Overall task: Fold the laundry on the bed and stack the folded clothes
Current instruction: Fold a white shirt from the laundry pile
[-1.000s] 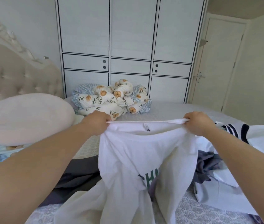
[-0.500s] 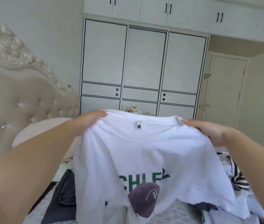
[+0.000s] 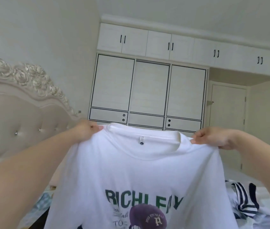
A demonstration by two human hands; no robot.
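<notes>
T-shirt (image 3: pixel 141 176) held up, pinched at shoulders by left hand (image 3: pixel 85 132) and right hand (image 3: pixel 213 138). Best kept taut and level, then laid flat on bed for folding.

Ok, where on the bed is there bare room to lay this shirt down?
Little bed shows. The white T-shirt, pinched at its shoulders by the left hand and right hand, hides the middle. Right is crowded by striped clothing; a pale bare strip shows beyond it, toward the door.
</notes>
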